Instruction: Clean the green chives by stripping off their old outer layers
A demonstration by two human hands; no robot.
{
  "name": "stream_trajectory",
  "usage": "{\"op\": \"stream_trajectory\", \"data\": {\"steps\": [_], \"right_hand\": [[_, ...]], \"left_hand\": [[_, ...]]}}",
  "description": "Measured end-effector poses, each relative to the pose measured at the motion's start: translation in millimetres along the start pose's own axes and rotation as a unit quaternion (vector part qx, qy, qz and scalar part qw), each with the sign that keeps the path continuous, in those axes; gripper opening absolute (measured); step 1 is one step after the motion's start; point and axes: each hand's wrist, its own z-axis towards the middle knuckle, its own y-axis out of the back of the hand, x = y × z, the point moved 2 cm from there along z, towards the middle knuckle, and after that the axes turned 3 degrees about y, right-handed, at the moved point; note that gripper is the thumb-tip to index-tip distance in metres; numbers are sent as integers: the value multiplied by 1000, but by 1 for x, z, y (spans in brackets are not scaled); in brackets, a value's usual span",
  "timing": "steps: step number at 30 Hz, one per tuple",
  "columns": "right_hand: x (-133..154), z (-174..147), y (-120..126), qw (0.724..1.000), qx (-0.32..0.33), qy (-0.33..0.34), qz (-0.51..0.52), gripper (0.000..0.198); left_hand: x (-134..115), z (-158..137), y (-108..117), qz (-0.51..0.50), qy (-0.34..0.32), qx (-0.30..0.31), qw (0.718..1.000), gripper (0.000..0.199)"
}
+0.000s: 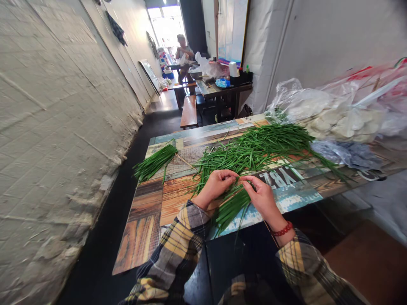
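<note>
My left hand (219,185) and my right hand (261,198) meet over the near edge of the table, thumbs and fingertips pinched together. Between them they hold thin green chives; how many is too small to tell. Just below my fingers lies a small bunch of chives (232,209), its ends reaching the table edge. Beyond my hands spreads a large loose heap of chives (254,146). To the left sits a neat bundle of chives (155,162), with a thin wooden stick (186,161) beside it.
The patterned wood-look table (143,237) carries clear plastic bags (343,118) with pale round pieces at the right, and a crumpled bluish bag (346,154). A brick wall (63,127) runs along the left. Farther back are a bench (189,111), another table and a seated person (184,51).
</note>
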Motion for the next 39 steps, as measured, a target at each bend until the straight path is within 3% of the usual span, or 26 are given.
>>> {"op": "stream_trajectory", "data": {"steps": [22, 32, 39], "right_hand": [[0, 0, 0, 1000, -2, -2, -4, 25], [-1, 1, -1, 1000, -6, -3, 10, 24], [-4, -1, -1, 1000, -13, -17, 20, 43]], "left_hand": [[1, 0, 0, 2, 7, 4, 1000, 25], [2, 0, 0, 52, -15, -6, 998, 25], [4, 0, -1, 111, -51, -32, 992, 24]]}}
